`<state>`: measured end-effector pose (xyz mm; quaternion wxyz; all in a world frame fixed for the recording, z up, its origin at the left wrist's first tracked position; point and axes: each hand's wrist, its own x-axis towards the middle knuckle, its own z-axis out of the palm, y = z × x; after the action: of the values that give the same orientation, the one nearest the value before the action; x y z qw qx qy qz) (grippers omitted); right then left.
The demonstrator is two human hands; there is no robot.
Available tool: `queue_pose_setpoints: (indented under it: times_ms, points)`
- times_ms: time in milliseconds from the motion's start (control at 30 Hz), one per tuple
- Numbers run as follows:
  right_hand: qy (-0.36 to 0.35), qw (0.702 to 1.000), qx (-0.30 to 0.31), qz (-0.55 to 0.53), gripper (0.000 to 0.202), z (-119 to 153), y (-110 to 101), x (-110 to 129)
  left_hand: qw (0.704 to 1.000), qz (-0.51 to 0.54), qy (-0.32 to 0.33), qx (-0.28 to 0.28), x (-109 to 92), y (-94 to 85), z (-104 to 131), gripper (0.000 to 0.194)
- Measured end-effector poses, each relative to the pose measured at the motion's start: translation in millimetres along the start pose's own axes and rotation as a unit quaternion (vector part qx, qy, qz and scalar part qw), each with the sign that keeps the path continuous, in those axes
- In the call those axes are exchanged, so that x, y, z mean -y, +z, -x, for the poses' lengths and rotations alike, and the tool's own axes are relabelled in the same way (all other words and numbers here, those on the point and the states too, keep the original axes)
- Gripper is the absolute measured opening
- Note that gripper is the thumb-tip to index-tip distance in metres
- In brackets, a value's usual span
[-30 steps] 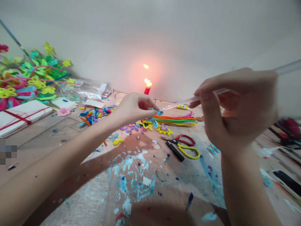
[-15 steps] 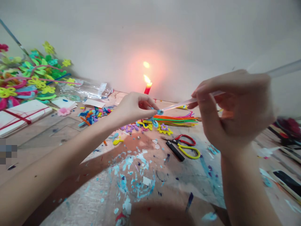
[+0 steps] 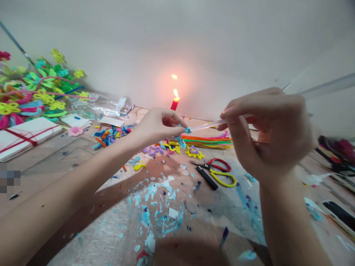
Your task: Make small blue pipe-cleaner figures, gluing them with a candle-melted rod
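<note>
My left hand (image 3: 166,123) pinches a small light-blue fuzzy piece (image 3: 181,141), partly hidden by the fingers. My right hand (image 3: 263,129) is closed on a long translucent glue stick (image 3: 206,126), whose tip touches the blue piece at my left fingertips. Behind my left hand a red candle (image 3: 174,103) burns with a small flame. Under the stick lies a bundle of orange, green and yellow pipe cleaners (image 3: 208,141), with yellow and purple bent shapes (image 3: 194,151) beside it.
Red-and-yellow-handled pliers (image 3: 222,171) and a black lighter (image 3: 206,178) lie at centre right. Colourful fuzzy flowers (image 3: 46,96) and a white box (image 3: 27,136) fill the left. A phone (image 3: 340,214) sits at the right edge. Blue scraps (image 3: 152,199) litter the tabletop.
My right hand has shifted slightly left and its fingers have slid closer to the stick's tip. The candle flame has become more upright. My left hand has barely moved.
</note>
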<state>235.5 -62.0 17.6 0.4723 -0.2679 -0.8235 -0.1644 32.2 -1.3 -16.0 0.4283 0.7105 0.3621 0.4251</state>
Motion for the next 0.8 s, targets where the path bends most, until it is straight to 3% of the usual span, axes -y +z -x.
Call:
queue_pose_setpoints:
  times_ms: [167,367,567,800]
  points:
    - [-0.041,0.999,-0.021,0.016,0.027,-1,5,-3,0.999,0.021,-0.034,0.000,-6,0.7,1,0.014]
    - [-0.011,0.999,-0.021,0.028,0.028,1,6,-1,0.996,0.049,-0.068,0.004,-5,1.8,2,0.012]
    - [-0.014,0.999,0.005,0.035,0.034,-1,4,3,0.984,0.147,-0.097,0.005,4,4.7,0,0.009]
    - [-0.045,0.998,-0.037,0.038,0.028,1,13,2,0.953,0.270,-0.141,-0.003,17,8.3,-6,0.006]
